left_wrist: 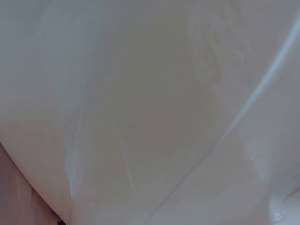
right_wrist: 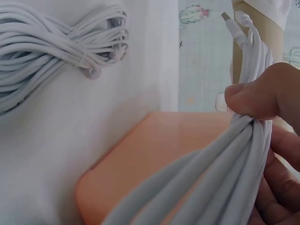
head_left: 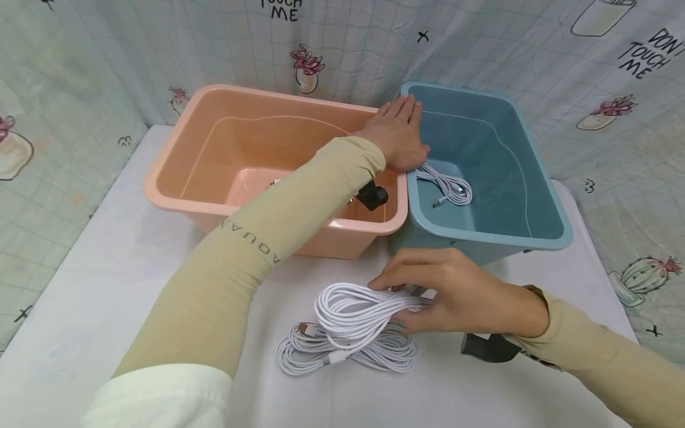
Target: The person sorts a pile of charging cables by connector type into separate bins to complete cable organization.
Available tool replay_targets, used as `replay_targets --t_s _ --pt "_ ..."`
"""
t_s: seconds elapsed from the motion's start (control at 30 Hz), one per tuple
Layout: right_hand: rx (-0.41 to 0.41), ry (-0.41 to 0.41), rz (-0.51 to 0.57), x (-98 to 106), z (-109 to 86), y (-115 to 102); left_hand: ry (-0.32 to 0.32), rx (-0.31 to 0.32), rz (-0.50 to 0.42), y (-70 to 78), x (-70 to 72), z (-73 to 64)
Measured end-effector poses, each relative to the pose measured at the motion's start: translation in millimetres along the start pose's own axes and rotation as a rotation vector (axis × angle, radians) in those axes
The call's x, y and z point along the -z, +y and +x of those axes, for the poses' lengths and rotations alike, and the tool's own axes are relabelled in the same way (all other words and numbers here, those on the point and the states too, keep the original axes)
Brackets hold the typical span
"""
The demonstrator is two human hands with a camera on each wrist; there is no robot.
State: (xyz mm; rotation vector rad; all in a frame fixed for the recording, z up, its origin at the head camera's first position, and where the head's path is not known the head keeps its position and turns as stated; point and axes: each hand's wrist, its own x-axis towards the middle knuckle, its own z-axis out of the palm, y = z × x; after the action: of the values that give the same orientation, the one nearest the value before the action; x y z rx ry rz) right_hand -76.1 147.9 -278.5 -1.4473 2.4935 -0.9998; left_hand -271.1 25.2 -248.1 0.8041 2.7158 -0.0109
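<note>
My right hand (head_left: 460,291) pinches a coiled white cable (head_left: 350,312) between thumb and fingers, in front of the blue bin (head_left: 492,239). In the right wrist view the thumb presses across the cable's bundled strands (right_wrist: 229,154), with its connector ends sticking up. Another coiled white cable (head_left: 291,359) lies on the table just below the held one, partly covered by it. My left hand (head_left: 396,134) rests with extended fingers where the rims of the peach bin (head_left: 166,202) and the blue bin meet. The left wrist view shows mostly a dim, pale surface.
A white coiled cable (head_left: 446,187) lies inside the blue bin at its left side. Small items in the peach bin are mostly hidden behind my left forearm (head_left: 278,220). Both bins stand side by side on a white-covered table (head_left: 69,297), with a patterned curtain (head_left: 353,53) behind.
</note>
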Motion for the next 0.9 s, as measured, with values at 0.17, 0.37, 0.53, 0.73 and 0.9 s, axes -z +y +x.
replay_targets --t_s 0.17,0.37,0.53,0.73,0.9 --pt "-0.067 0.027 -0.046 17.9 -6.5 -4.6 0.008 -0.007 -0.001 1.6 1.6 -1.4" --pt "-0.075 0.104 -0.087 37.9 -9.5 -6.1 0.004 -0.013 -0.003 2.8 3.9 -2.4" --pt "-0.045 0.176 -0.156 52.0 -8.5 -6.2 0.006 -0.014 0.008 3.5 4.5 -2.7" --pt "0.017 0.230 -0.168 68.8 -4.4 -4.0 0.007 -0.012 -0.007 3.2 3.5 -2.1" --pt "-0.004 0.249 -0.186 81.3 1.6 -1.2 -0.008 -0.007 -0.027 0.4 2.3 -3.5"
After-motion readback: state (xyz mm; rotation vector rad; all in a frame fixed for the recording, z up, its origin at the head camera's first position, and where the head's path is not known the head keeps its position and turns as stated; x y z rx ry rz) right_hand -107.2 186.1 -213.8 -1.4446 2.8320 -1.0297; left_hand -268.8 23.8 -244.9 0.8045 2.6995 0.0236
